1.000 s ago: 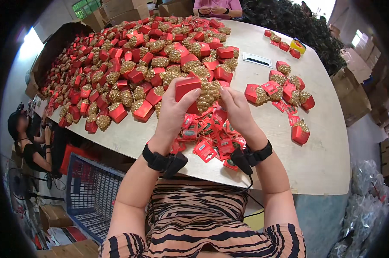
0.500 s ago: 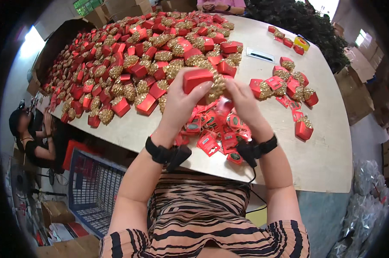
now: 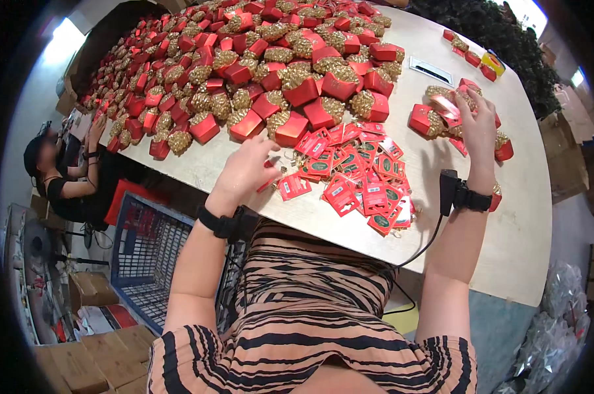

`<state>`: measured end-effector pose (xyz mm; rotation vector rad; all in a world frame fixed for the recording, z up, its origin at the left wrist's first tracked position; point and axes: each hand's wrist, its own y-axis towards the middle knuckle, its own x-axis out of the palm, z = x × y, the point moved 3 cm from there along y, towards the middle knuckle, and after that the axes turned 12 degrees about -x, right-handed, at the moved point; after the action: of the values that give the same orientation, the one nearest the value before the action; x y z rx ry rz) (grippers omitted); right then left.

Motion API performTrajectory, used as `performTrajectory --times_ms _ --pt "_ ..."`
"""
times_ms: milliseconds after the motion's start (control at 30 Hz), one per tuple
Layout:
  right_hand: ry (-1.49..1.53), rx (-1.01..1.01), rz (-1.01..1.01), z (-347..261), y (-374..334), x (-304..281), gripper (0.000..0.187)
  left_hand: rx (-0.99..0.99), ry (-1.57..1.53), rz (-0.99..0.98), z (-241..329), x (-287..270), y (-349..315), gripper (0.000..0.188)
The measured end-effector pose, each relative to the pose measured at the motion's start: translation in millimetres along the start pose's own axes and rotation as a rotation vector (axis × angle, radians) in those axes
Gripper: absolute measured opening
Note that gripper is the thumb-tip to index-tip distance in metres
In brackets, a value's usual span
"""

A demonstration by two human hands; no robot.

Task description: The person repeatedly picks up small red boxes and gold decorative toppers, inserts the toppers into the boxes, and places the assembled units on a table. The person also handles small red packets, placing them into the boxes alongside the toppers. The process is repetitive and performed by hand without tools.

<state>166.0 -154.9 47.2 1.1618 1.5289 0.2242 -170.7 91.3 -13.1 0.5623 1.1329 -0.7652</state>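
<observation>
My left hand [image 3: 246,169] is at the left edge of a heap of red cardboard tags [image 3: 349,167], its fingers apart and slightly bent, with nothing visible in its grasp. A few tags lie right beside its fingertips. To the right, my right hand [image 3: 479,128] reaches over a small group of ornaments with red boxy bases and gold glittery tops. Its fingers curl down around a red-and-gold ornament [image 3: 466,100], and the hand partly hides it. Another ornament [image 3: 427,121] of that group lies just left of this hand. Both wrists wear black bands with small devices.
A large pile of similar ornaments [image 3: 244,65] covers the table's left and far side. A white-framed flat piece [image 3: 431,71] and a yellow tape roll [image 3: 492,64] lie farther back. A blue plastic basket [image 3: 146,256] stands below the left edge, near another person [image 3: 64,174].
Both hands held a red-and-gold ornament together above the tags. They have parted: my left hand moved left and down, my right hand out to the ornament group at right.
</observation>
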Motion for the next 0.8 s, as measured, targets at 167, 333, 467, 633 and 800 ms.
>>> performTrajectory --times_ms 167,333,467,633,800 --pt "0.236 -0.072 -0.12 -23.1 -1.5 11.4 0.036 -0.032 -0.037 -0.1 -18.6 10.9 -11.5 0.045" --pt "0.372 -0.127 -0.192 -61.2 -6.8 11.5 0.03 -0.148 -0.178 -0.041 -28.2 12.9 -8.5 0.045" --pt "0.47 -0.144 -0.234 -81.4 -10.9 12.4 0.028 -0.207 -0.433 -0.129 -47.2 18.9 0.4 0.04" --pt "0.495 -0.195 -0.261 -102.9 -15.1 5.1 0.024 -0.364 -0.814 -0.238 -57.5 10.5 4.5 0.027" --pt "0.587 -0.357 -0.286 -120.7 -26.2 23.9 0.023 -0.342 -1.141 -0.211 -37.3 -6.1 10.6 0.021"
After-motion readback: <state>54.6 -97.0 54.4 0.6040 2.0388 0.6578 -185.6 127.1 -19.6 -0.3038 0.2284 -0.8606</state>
